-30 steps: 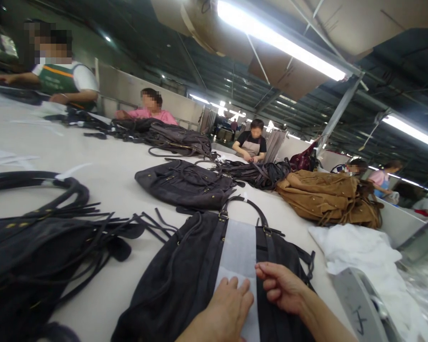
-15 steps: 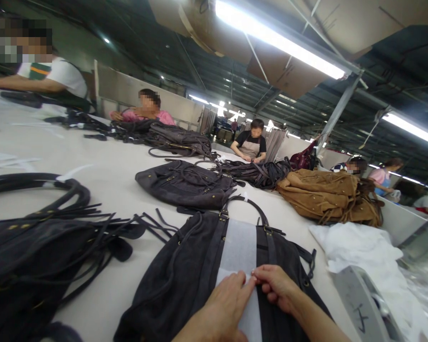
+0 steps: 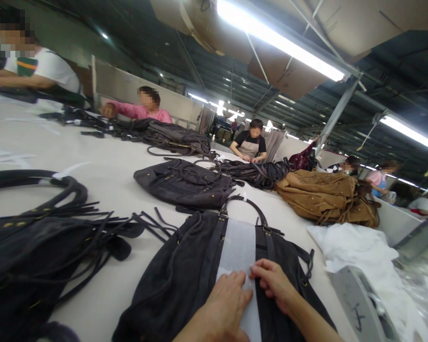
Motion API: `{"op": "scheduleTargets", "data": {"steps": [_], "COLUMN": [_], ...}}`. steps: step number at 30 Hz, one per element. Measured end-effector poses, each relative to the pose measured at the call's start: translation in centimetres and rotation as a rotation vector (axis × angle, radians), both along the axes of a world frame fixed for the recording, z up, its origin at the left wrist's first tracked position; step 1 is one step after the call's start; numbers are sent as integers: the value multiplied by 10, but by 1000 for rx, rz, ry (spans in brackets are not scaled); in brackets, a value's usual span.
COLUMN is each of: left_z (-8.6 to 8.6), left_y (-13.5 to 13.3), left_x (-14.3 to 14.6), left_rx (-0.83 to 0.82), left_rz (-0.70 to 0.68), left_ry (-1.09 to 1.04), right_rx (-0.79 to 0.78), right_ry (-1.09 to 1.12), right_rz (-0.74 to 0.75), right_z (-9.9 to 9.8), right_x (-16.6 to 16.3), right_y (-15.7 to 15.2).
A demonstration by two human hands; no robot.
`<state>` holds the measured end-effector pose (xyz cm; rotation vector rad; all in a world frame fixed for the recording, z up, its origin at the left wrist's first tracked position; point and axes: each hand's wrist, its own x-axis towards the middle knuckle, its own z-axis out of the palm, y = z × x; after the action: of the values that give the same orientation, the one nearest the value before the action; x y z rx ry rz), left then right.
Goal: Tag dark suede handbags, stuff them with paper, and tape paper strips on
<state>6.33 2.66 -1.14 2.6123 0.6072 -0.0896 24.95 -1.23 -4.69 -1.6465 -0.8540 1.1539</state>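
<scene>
A black handbag (image 3: 185, 266) lies flat in front of me, its curved handle at the far end. Down its middle runs a strip of thin white paper (image 3: 239, 242). My left hand (image 3: 223, 301) rests palm down on the strip, fingers stretched out. At the strip's right edge, my right hand (image 3: 274, 282) is closed in a pinch of thumb and forefinger, the other fingers curled. Whatever its fingertips hold is too small to make out. The two hands are close together but apart.
Another black bag (image 3: 24, 266) with loose straps lies at left, and a dark grey bag (image 3: 181, 183) beyond mine. Brown bags (image 3: 317, 194) are piled at right, near white sheeting (image 3: 353, 247) and a grey box-like object (image 3: 360, 304). Several people sit around the table (image 3: 103, 166).
My right hand has shifted slightly up and left along the strip's edge, and its fingertips have come a little away from the left hand. A co-worker in pink has stretched an arm out leftward.
</scene>
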Motion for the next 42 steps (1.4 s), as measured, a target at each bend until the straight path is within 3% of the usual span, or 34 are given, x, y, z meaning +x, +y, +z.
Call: {"op": "scheduleTargets", "data": {"steps": [7,12,18,25,29,33,39,42], "left_z": [-3,-7,3,5,3,1,4,6], "left_y": [0,0,-3,-1,0,-2,-6,-9], "left_x": [0,1,3,2,1,1,3,0], "left_rx": [4,-8,52,33,33,46,91,114], "left_rz": [6,16,-6,5,-5,-10,20,35], "left_ry": [6,0,16,23,31,36,43,4], "right_rx": [109,193,196,126,93,156,136,92], "right_ry": [-171,-464,-713,-701,-568,-550,-622,-580], "right_rz": [-33,-76,-212,-203,11,184,4,-15], "right_z": [-2,-10,-20,-19,-13,-9,-8,3], "right_x": [4,6,14,25,32,34,20,20], "right_y": [12,20,30,52,37,17,31,36]}}
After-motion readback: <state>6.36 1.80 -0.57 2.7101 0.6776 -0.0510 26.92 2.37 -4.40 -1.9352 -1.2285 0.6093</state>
